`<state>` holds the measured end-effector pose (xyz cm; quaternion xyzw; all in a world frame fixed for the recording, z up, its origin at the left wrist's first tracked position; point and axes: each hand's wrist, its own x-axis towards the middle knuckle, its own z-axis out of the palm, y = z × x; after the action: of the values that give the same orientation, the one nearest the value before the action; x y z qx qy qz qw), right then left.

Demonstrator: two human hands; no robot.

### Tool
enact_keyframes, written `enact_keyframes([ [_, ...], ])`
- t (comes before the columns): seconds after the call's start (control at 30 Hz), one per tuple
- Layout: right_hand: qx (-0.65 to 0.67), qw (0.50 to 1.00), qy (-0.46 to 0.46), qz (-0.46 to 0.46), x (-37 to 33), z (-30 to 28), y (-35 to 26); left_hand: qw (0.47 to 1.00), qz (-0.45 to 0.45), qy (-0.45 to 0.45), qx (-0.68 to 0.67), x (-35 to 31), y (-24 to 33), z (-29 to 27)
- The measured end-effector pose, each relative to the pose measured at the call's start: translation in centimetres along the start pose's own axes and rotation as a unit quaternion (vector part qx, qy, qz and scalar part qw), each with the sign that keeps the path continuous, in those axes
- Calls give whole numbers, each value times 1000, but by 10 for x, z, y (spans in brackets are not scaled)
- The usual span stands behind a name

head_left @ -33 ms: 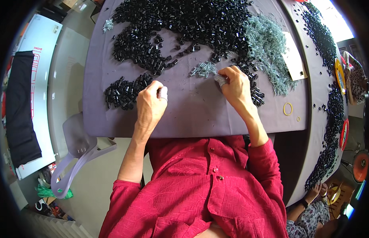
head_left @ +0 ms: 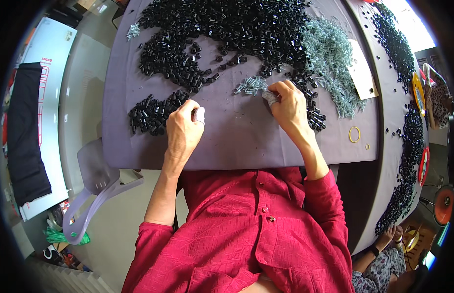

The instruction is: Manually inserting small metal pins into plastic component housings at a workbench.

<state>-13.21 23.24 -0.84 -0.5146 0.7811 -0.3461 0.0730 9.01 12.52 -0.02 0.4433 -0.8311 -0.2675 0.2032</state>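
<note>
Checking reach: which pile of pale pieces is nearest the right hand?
The small pile just left of the right hand, almost touching it. The large heap lies farther right; the tiny clump is far off, upper left.

The purple-grey table point(head_left: 227, 146) bore a broad heap of black pieces point(head_left: 256, 24), with a smaller black pile point(head_left: 149, 115) at left. Clear sticks point(head_left: 329, 56) lay to the right beside a white card point(head_left: 362, 73), a small clear pile point(head_left: 251, 85) mid-table, and two yellow rings point(head_left: 350, 134) near the right edge.
</note>
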Motion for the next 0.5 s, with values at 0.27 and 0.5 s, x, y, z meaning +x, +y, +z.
enact_keyframes([
  [0.27, -99, 994, 16, -40, 3, 12, -3, 998, 11, 61, 10, -2, -8, 1],
  [0.5, -53, 996, 13, -71, -4, 7, 3, 998, 5, 56, 3, -6, -12, 3],
])
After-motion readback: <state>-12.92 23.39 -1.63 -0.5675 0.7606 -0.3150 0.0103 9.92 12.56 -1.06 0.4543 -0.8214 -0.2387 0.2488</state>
